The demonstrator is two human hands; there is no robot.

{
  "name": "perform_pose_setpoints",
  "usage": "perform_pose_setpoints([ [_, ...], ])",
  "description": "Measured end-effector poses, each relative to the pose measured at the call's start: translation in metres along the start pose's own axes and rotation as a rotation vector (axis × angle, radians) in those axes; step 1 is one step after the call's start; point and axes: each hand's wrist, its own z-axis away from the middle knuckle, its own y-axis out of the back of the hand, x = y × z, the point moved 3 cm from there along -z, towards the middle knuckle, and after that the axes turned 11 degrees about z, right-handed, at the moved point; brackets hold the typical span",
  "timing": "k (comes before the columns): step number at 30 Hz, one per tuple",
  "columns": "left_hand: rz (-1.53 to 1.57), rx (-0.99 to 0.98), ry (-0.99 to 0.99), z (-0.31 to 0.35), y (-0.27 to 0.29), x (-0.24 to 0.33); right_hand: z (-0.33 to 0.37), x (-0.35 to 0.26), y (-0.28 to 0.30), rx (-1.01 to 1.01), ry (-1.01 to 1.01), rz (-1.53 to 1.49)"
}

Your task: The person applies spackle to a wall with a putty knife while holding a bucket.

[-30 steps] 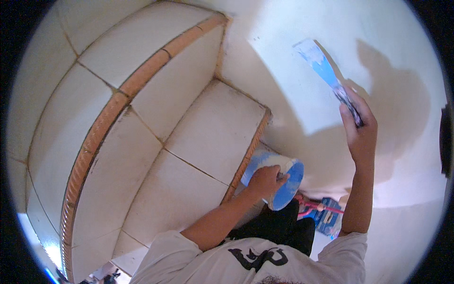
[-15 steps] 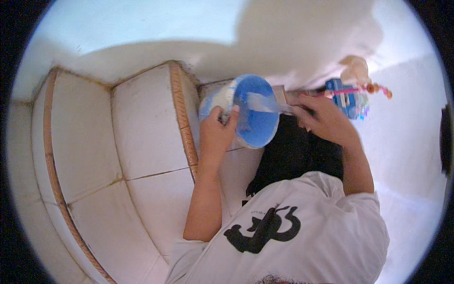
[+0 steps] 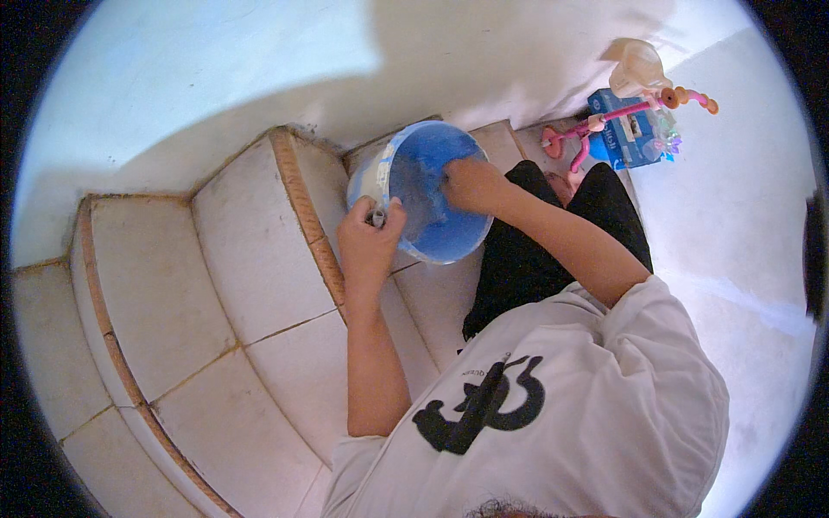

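A blue bucket point(image 3: 458, 231) with pale smears on its outer wall leans on the stair tread, its mouth turned toward me. My left hand point(image 3: 371, 237) is closed at the near-left rim around a short grey-ended handle point(image 3: 377, 218); what it belongs to is hidden. Inside the mouth, my right hand point(image 3: 473, 186) is curled, fingers bent toward the inner wall. The flat-bladed scraper seen in it earlier is hidden behind the fist. Cloudy grey-white residue coats the bucket's inside.
Tiled steps point(image 3: 155, 276) with brown edging point(image 3: 306, 211) run along the left. Beyond my knees, against the wall point(image 3: 484, 60), are a blue box point(image 3: 626, 142), a pink-tubed object point(image 3: 617, 112) and a translucent cream container point(image 3: 641, 71).
My right hand has moved left from outside the bucket into its mouth, and the pale blade has gone out of sight. The bucket and my left hand have shifted slightly left in view.
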Motion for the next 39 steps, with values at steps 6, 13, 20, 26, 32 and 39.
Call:
perform_pose_setpoints([
  [6,0.018,-0.002,-0.028,0.0,0.002,0.006,-0.003,-0.004,-0.002,-0.11,-0.013,0.044],
  [13,0.017,-0.025,0.027,0.0,0.002,0.008,-0.002,-0.005,-0.006,-0.036,0.028,0.068],
  [20,0.064,0.011,-0.026,0.0,0.001,0.006,0.022,0.05,0.026,-0.118,0.003,-0.455],
  [26,0.076,0.04,-0.017,-0.003,0.0,0.003,0.05,0.069,0.053,-0.281,-0.203,-0.801],
  [32,0.017,-0.041,0.083,-0.013,0.001,-0.002,0.057,0.103,0.062,-0.148,-0.01,-0.724],
  [39,0.074,-0.092,0.039,0.006,-0.002,-0.011,0.065,0.08,0.129,-0.162,-0.077,-1.298],
])
